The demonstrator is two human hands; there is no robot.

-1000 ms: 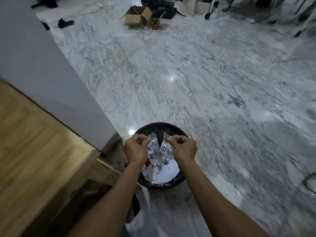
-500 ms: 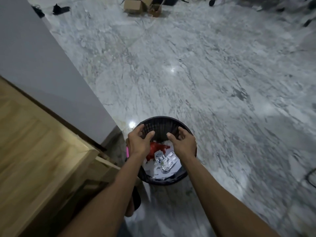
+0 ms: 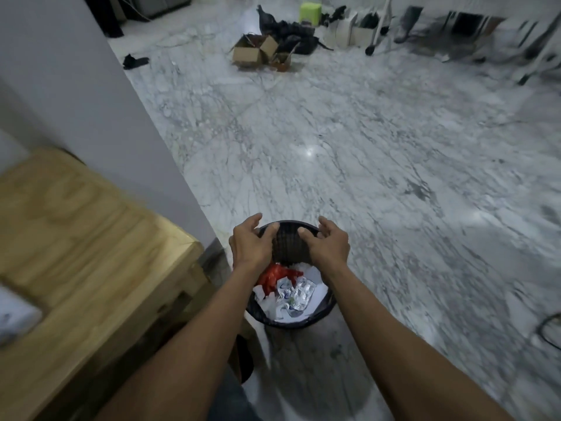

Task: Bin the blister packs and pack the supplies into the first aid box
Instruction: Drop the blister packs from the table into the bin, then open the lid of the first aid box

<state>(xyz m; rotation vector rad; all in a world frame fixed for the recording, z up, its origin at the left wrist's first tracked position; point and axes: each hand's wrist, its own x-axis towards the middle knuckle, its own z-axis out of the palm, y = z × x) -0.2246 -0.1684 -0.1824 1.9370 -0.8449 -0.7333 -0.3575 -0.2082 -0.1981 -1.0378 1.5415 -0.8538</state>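
Observation:
A round black mesh bin [image 3: 291, 322] stands on the marble floor just below me. Silver blister packs [image 3: 296, 294] lie inside it on white paper, beside a piece of red wrapping [image 3: 273, 276]. My left hand [image 3: 250, 243] and my right hand [image 3: 326, 243] hover side by side over the far half of the bin, fingers loosely spread and holding nothing. A blurred white object [image 3: 13, 319] lies on the wooden table at the left edge; I cannot tell what it is.
A light wooden table [image 3: 76, 253] fills the lower left, with a white wall corner [image 3: 106, 117] behind it. Open cardboard boxes [image 3: 258, 53], dark bags and chair legs stand far across the marble floor [image 3: 364, 162]. A dark cable [image 3: 549, 329] curls at the right edge.
Both hands pinched the blister packs over the bin, then let go. The packs dropped in. My hands have since spread a little, and my view has tilted up.

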